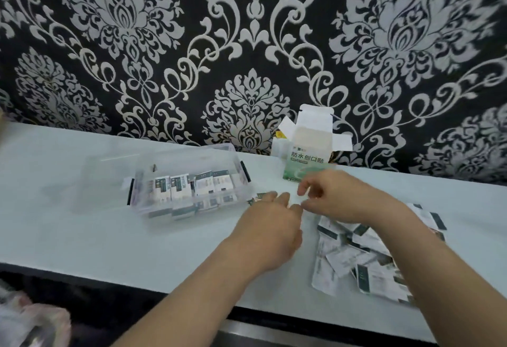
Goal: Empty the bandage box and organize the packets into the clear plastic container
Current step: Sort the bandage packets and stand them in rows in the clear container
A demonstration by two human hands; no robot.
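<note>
Our two hands meet at the middle of the table, between the supply and the destination. The left hand [270, 226] reaches forward with fingers nearly straight over a single packet [258, 196], whose dark edge peeks out beyond the fingertips; we cannot tell whether it is pinched underneath. The right hand [340, 199] has its fingers curled, thumb and forefinger narrow and close to the left fingertips, but the blur hides whether anything sits between them.

The clear plastic container [192, 160] sits at 10 o'clock from our hands, near enough for a short carry. Inside, the sorted packets [192, 186] stand on edge in a row, which we judge saves room and keeps them tidy. What looks like its lid [107, 179] lies at 9 o'clock, just beside it. The bandage box [306, 160] stands upright at 12 o'clock against the wall, flaps open (it looks emptied, though its inside is hidden). The loose packets [356, 258] lie heaped at 4 o'clock, partly under the right forearm, so the right hand can feed from them.

The tabletop [82, 237] is pale and smooth with a dark front edge. Behind it runs black wallpaper [247, 44] with a silver damask pattern. A blurred plastic bag [33, 324] shows at 7 o'clock, below the table.
</note>
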